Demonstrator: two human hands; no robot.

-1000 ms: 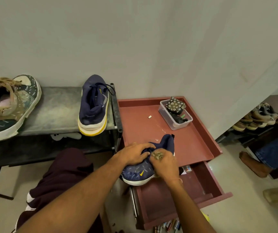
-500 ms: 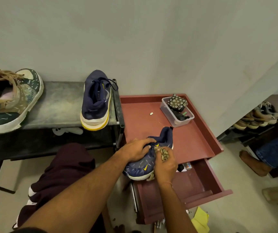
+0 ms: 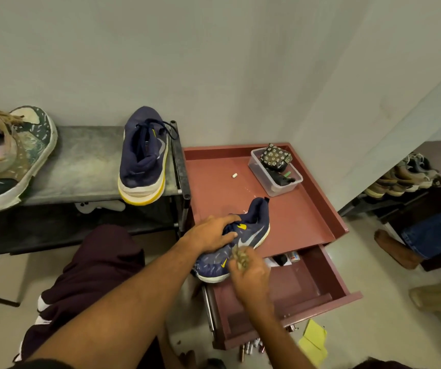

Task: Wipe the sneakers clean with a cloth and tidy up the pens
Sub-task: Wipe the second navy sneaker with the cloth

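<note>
A navy sneaker point(image 3: 254, 230) with a grey swoosh lies on the red cabinet top point(image 3: 299, 222), toe toward me. My left hand point(image 3: 211, 233) grips its upper by the laces. My right hand point(image 3: 251, 272), blurred, holds a small crumpled brownish cloth point(image 3: 240, 258) against the sneaker's near side. Its navy mate point(image 3: 144, 155) stands on the grey bench point(image 3: 81, 166). Several pens point(image 3: 251, 351) lie on the floor under the open drawer point(image 3: 294, 294).
A green and tan sneaker point(image 3: 14, 155) sits at the bench's left end. A clear plastic tub point(image 3: 275, 171) with small items stands at the cabinet's back. Yellow paper point(image 3: 314, 342) lies on the floor. Another person's foot point(image 3: 395, 249) and a shoe rack point(image 3: 406, 177) are at right.
The sneaker has turned so its grey swoosh side shows. My right hand with the cloth has slid down toward the toe side. The view has shifted a little.
</note>
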